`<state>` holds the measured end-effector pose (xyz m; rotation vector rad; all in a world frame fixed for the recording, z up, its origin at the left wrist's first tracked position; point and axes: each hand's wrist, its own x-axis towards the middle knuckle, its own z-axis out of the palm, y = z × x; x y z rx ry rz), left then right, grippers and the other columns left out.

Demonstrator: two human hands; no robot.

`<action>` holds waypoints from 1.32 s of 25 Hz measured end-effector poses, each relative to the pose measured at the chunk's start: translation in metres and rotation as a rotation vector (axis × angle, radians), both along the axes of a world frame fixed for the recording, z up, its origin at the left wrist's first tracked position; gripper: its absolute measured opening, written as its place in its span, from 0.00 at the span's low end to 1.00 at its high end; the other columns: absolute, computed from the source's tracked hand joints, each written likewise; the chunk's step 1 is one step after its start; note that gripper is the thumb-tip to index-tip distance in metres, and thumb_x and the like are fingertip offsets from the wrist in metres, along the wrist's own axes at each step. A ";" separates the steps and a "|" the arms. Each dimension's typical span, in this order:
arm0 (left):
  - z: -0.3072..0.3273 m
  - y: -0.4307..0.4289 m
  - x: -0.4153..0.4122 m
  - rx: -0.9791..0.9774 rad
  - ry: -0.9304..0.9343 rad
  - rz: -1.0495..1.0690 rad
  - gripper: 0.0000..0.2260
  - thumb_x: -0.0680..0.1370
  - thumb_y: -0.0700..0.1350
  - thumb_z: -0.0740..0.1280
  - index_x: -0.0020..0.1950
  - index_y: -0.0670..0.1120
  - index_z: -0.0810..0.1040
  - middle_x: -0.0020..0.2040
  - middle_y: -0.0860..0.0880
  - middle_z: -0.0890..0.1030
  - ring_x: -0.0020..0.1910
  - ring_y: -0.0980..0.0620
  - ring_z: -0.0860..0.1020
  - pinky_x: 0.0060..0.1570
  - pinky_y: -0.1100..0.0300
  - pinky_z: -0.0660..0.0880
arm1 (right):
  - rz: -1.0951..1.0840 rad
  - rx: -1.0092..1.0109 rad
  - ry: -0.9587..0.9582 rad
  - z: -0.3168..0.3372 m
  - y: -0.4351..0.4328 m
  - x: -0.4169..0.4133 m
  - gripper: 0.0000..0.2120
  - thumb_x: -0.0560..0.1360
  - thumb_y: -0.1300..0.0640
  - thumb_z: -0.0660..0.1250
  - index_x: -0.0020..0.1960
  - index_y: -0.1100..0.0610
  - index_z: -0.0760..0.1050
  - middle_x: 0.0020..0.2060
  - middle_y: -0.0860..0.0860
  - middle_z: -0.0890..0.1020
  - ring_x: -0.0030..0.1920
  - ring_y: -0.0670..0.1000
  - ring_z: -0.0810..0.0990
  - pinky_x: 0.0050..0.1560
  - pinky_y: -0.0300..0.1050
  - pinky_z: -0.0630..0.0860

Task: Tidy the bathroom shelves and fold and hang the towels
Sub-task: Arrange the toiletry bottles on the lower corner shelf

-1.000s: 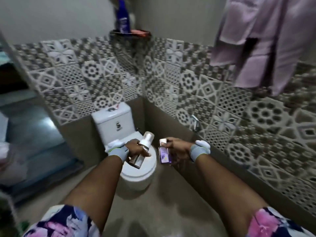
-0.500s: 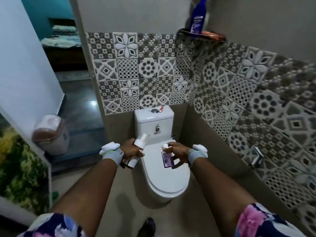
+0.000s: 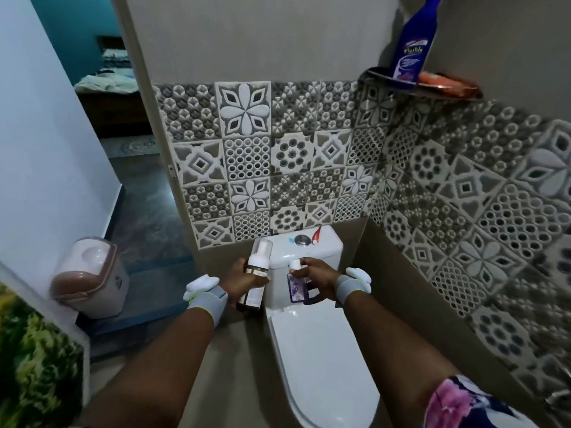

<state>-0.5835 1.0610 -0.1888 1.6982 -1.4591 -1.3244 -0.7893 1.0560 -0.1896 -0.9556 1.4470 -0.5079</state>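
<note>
My left hand (image 3: 242,281) grips a brown foam-pump bottle (image 3: 257,270) with a clear cap, held upright just left of the toilet cistern (image 3: 321,247). My right hand (image 3: 315,281) holds a small purple bottle (image 3: 297,287) with a white cap in front of the cistern. Both wrists wear grey bands. High on the right, a dark corner shelf (image 3: 383,78) carries a tall blue cleaner bottle (image 3: 412,44) and an orange packet (image 3: 445,83). No towel is in view.
A white toilet (image 3: 321,359) with its lid down stands below my hands. A red-tipped tube (image 3: 316,234) lies on the cistern top beside the flush button. A pink lidded bin (image 3: 89,278) sits on the floor at left by the open doorway.
The view has swung left and closer to the toilet; the hanging pink towel has left the frame. Both hands, still holding their bottles, have moved up to the cistern.
</note>
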 end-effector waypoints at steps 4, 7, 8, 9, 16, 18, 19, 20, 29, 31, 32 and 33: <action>0.035 -0.062 -0.031 -0.057 0.046 -0.101 0.17 0.71 0.37 0.75 0.56 0.43 0.73 0.50 0.44 0.79 0.49 0.48 0.77 0.43 0.60 0.72 | -0.085 -0.104 -0.021 0.027 -0.054 -0.012 0.09 0.73 0.56 0.70 0.50 0.46 0.74 0.42 0.50 0.80 0.42 0.54 0.78 0.51 0.62 0.76; 0.086 -0.128 -0.074 -0.192 -0.008 -0.219 0.21 0.71 0.40 0.75 0.61 0.43 0.73 0.53 0.47 0.78 0.50 0.50 0.76 0.46 0.60 0.70 | -0.230 -0.271 -0.020 0.065 -0.105 -0.048 0.08 0.74 0.58 0.69 0.49 0.47 0.74 0.41 0.49 0.81 0.41 0.53 0.79 0.41 0.51 0.79; 0.100 -0.148 -0.087 -0.233 -0.015 -0.252 0.23 0.71 0.41 0.75 0.63 0.42 0.72 0.55 0.47 0.78 0.53 0.48 0.76 0.47 0.58 0.71 | -0.278 -0.352 -0.022 0.079 -0.118 -0.060 0.08 0.75 0.60 0.69 0.50 0.49 0.74 0.41 0.50 0.80 0.40 0.52 0.79 0.38 0.45 0.79; 0.119 -0.173 -0.104 -0.280 -0.009 -0.300 0.25 0.71 0.41 0.76 0.65 0.41 0.72 0.57 0.46 0.78 0.55 0.47 0.77 0.49 0.57 0.72 | -0.336 -0.436 -0.013 0.098 -0.132 -0.075 0.09 0.75 0.62 0.68 0.53 0.52 0.74 0.42 0.51 0.79 0.39 0.51 0.78 0.37 0.43 0.78; 0.267 -0.294 -0.208 -0.625 0.249 -0.442 0.26 0.67 0.40 0.78 0.62 0.41 0.74 0.56 0.45 0.81 0.49 0.50 0.78 0.47 0.61 0.74 | -0.719 -0.956 0.052 0.237 -0.210 -0.166 0.06 0.77 0.64 0.64 0.52 0.57 0.74 0.40 0.48 0.81 0.39 0.47 0.78 0.41 0.43 0.76; 0.296 -0.313 -0.227 -0.702 0.292 -0.452 0.25 0.66 0.41 0.79 0.60 0.42 0.75 0.53 0.46 0.81 0.46 0.52 0.77 0.43 0.64 0.73 | -0.786 -1.025 0.078 0.268 -0.221 -0.184 0.05 0.77 0.64 0.62 0.50 0.55 0.72 0.43 0.52 0.80 0.40 0.49 0.77 0.43 0.43 0.76; 0.308 -0.325 -0.237 -0.734 0.309 -0.465 0.24 0.65 0.42 0.80 0.59 0.43 0.76 0.51 0.46 0.81 0.44 0.52 0.77 0.43 0.63 0.73 | -0.838 -1.037 0.095 0.282 -0.227 -0.195 0.04 0.78 0.63 0.61 0.50 0.55 0.71 0.43 0.53 0.78 0.41 0.50 0.77 0.44 0.45 0.76; 0.317 -0.335 -0.246 -0.758 0.312 -0.473 0.24 0.65 0.44 0.80 0.57 0.43 0.77 0.50 0.46 0.82 0.43 0.52 0.77 0.43 0.63 0.73 | -0.882 -1.042 0.116 0.291 -0.232 -0.203 0.04 0.78 0.62 0.61 0.52 0.56 0.70 0.44 0.54 0.77 0.42 0.51 0.76 0.44 0.46 0.75; 0.326 -0.388 -0.308 -0.818 0.308 -0.441 0.23 0.61 0.50 0.81 0.53 0.49 0.79 0.50 0.50 0.83 0.46 0.52 0.80 0.47 0.61 0.75 | -1.034 -1.150 0.320 0.312 -0.256 -0.264 0.08 0.76 0.61 0.66 0.53 0.56 0.71 0.45 0.53 0.78 0.44 0.50 0.78 0.42 0.47 0.80; 0.321 -0.389 -0.320 -0.840 0.292 -0.455 0.23 0.61 0.50 0.81 0.52 0.48 0.80 0.50 0.49 0.84 0.46 0.51 0.81 0.49 0.59 0.77 | -1.025 -1.157 0.349 0.314 -0.258 -0.276 0.09 0.75 0.63 0.68 0.54 0.56 0.72 0.46 0.55 0.78 0.46 0.52 0.78 0.46 0.50 0.80; 0.320 -0.388 -0.327 -0.854 0.278 -0.465 0.23 0.60 0.51 0.82 0.52 0.48 0.80 0.49 0.49 0.84 0.47 0.51 0.81 0.49 0.59 0.77 | -1.009 -1.148 0.354 0.315 -0.260 -0.281 0.09 0.74 0.62 0.68 0.52 0.55 0.72 0.46 0.55 0.78 0.47 0.53 0.78 0.48 0.53 0.80; 0.320 -0.387 -0.332 -0.867 0.257 -0.475 0.24 0.60 0.52 0.82 0.52 0.48 0.80 0.49 0.50 0.84 0.47 0.50 0.82 0.50 0.59 0.78 | -0.986 -1.126 0.355 0.316 -0.262 -0.286 0.08 0.74 0.62 0.69 0.50 0.54 0.73 0.45 0.54 0.78 0.47 0.54 0.79 0.50 0.56 0.80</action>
